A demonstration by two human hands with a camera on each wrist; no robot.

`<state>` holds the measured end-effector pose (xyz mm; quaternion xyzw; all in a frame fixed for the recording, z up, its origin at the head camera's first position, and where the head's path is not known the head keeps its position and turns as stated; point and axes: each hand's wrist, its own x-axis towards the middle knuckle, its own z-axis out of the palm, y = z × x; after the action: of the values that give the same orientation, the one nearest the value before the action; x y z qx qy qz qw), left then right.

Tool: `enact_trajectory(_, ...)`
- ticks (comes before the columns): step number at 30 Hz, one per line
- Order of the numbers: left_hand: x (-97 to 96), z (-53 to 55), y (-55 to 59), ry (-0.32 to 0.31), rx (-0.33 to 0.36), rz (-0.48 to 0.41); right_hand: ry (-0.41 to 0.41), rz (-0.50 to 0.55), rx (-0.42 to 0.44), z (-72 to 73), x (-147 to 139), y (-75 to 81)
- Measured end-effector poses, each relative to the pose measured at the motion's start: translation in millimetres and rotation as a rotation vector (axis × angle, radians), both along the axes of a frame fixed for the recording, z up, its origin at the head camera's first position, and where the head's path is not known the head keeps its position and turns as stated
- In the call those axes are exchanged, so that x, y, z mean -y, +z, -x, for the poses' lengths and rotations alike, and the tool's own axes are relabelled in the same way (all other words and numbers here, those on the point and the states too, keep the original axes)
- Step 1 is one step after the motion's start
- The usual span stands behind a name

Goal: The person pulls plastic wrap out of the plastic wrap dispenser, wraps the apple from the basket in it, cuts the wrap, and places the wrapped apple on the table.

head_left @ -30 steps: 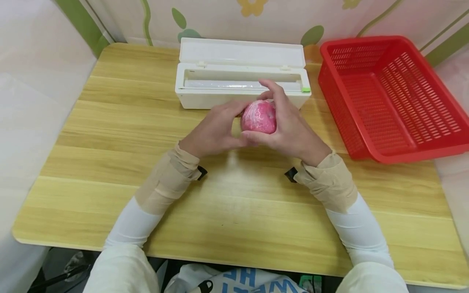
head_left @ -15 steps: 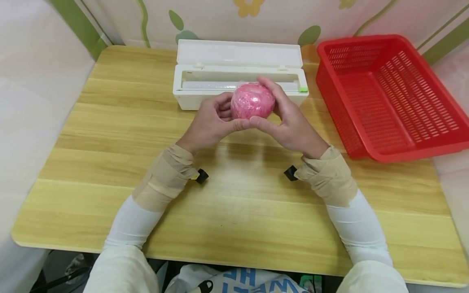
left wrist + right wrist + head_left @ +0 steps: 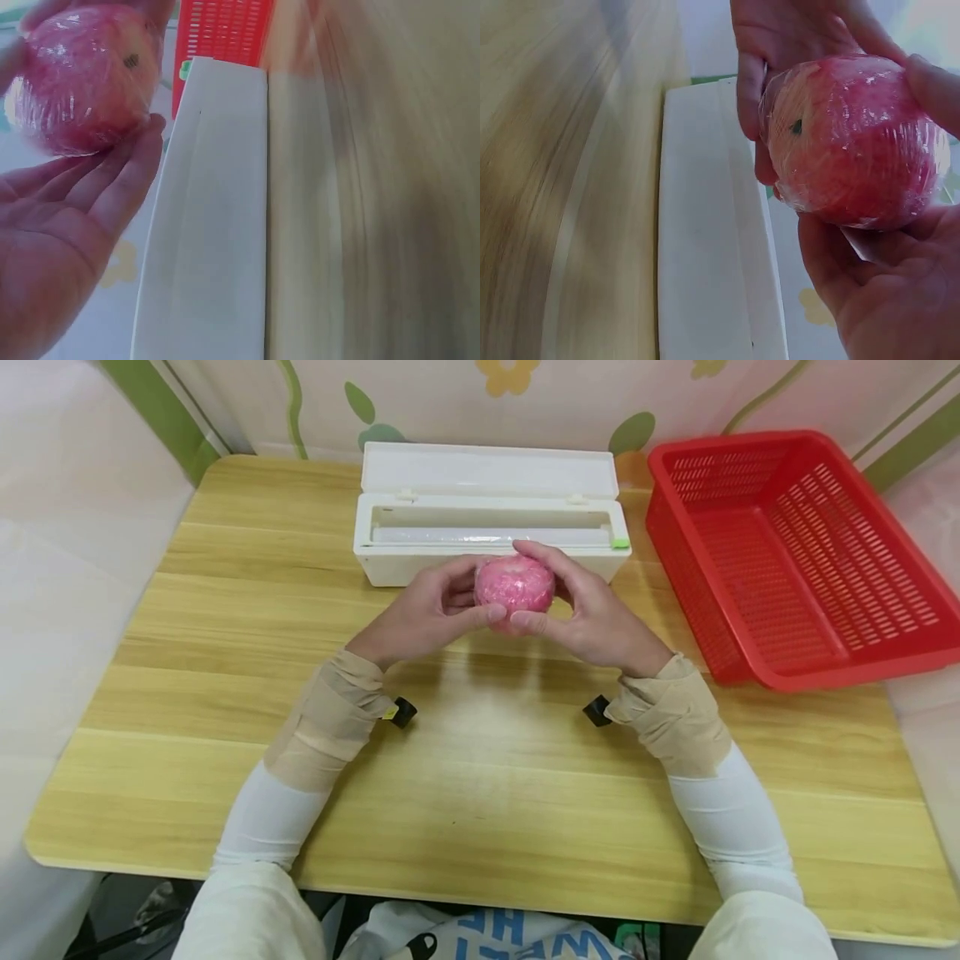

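Observation:
A pinkish-red apple [image 3: 516, 583] is wrapped in clear, shiny cling film and held above the table in front of the white box. My left hand [image 3: 427, 614] grips its left side, thumb at the near face and fingers beneath. From the right, my right hand [image 3: 592, 610] holds it too, with the thumb in front and the index finger over the far top. Both wrist views show the film stretched over the apple [image 3: 855, 142], with a small dark spot at one end. Part of the underside is hidden by fingers in the head view.
Behind the hands stands a long white cling film dispenser [image 3: 397, 567], its lid [image 3: 491, 470] raised and a film roll [image 3: 480, 536] inside. A red slotted basket [image 3: 720, 602] sits at the right on the wooden table [image 3: 187, 718].
Both hands have turned the wrapped apple between them. It rose toward the dispenser, then came down a little and nearer. My left fingers have shifted beneath it.

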<state>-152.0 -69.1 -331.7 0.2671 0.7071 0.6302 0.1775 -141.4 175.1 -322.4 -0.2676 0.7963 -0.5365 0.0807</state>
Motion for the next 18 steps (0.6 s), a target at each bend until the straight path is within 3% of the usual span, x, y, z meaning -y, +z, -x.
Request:
enact_trajectory(5,0.3,1.3,-1.1,0.038,-0.097,-0.045,-0.029,0.068,0.037,1.3,1.1,-0.4)
enact_trajectory(10,0.5,-0.2,-0.8,0.079,-0.153,-0.008,-0.014,0.007,-0.011,1.5,-0.7,0.7)
enact_trajectory(14,2.7,0.2,-1.5,0.027,-0.176,0.069,0.01,-0.064,-0.017,1.3,-3.2,0.1)
enact_trajectory(18,5.8,2.6,-2.8,-0.021,-0.219,0.165,-0.019,-0.181,-0.076,3.4,-4.4,-4.1)
